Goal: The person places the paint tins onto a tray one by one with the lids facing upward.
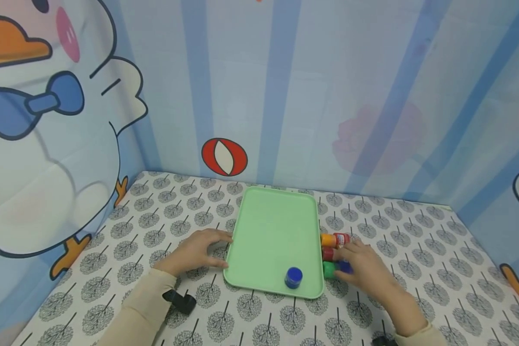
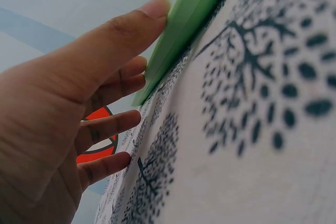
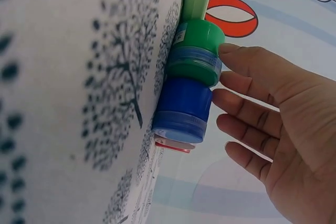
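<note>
A light green tray lies on the table, and a small paint jar with blue contents stands upright near its front right corner. My left hand is at the tray's left edge, thumb touching the rim, the other fingers extended. Just right of the tray is a cluster of small jars: orange, red, dark red, green and blue. My right hand is over them. In the right wrist view its thumb touches the green jar, with loosely bent fingers beside the blue jar.
A white tablecloth with a dark tree print covers the table. Behind it hangs a blue striped backdrop with cartoon figures. Black wrist straps are worn on the wrists.
</note>
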`<move>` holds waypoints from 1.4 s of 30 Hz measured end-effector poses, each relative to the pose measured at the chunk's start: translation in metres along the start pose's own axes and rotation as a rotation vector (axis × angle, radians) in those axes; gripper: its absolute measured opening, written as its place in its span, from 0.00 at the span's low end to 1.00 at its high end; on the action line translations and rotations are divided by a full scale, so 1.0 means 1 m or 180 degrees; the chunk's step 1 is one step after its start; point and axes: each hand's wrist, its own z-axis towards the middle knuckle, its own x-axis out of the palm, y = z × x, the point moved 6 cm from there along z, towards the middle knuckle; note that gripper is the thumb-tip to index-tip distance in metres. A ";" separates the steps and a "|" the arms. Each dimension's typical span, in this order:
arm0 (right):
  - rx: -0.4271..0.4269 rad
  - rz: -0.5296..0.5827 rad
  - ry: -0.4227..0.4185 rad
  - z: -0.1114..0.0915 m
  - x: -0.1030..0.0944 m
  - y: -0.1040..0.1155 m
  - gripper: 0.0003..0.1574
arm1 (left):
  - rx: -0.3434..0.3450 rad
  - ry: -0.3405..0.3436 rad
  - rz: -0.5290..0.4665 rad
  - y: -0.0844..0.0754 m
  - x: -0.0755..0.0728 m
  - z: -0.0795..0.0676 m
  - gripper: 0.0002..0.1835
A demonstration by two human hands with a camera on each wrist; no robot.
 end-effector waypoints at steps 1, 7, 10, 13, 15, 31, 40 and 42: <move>-0.0012 -0.0011 -0.0004 0.000 0.000 0.000 0.21 | 0.0002 -0.0003 0.0002 0.000 0.000 0.000 0.33; -0.0111 -0.0116 0.0034 0.001 0.002 0.002 0.24 | 0.0008 -0.0013 0.0000 0.001 0.000 -0.001 0.33; -0.0185 -0.0238 0.0038 0.001 0.003 0.005 0.25 | -0.0013 -0.0005 -0.0024 0.002 0.000 -0.001 0.33; -0.0279 -0.0401 0.0002 0.001 0.005 0.008 0.25 | -0.0005 0.0000 -0.0011 0.002 0.000 -0.001 0.33; -0.0350 -0.0504 -0.0042 0.002 0.007 0.010 0.26 | -0.0009 0.0007 -0.0014 0.002 0.000 -0.001 0.33; -0.0357 -0.0542 -0.0129 0.000 0.003 0.012 0.21 | 0.0000 0.0036 -0.0051 0.002 0.002 0.000 0.33; -0.0228 -0.0520 -0.0053 0.003 -0.004 0.013 0.24 | 0.0006 0.0010 0.0013 0.002 0.000 0.000 0.33; -0.0213 -0.0531 -0.0044 0.003 -0.006 0.013 0.25 | 0.0007 0.0005 0.0001 0.001 0.000 0.000 0.33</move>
